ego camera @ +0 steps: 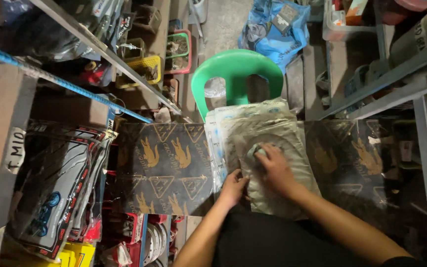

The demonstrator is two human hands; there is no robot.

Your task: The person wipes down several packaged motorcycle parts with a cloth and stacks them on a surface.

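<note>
A stack of flat plastic-wrapped packets [268, 138] lies on a black sheet [164, 168] printed with gold animal figures. My right hand [273, 165] presses a small grey rag [254, 150] onto the dusty top packet. My left hand [233, 188] pinches the near left edge of that packet, holding it down. The packets underneath show pale blue and white edges on the left side.
A green plastic chair [238, 74] stands just behind the stack. Metal shelves [105, 49] at left hold plastic baskets and bagged parts; more bagged parts [60, 188] hang at lower left. A blue bag [273, 29] lies on the floor; a grey rack [401, 69] stands at right.
</note>
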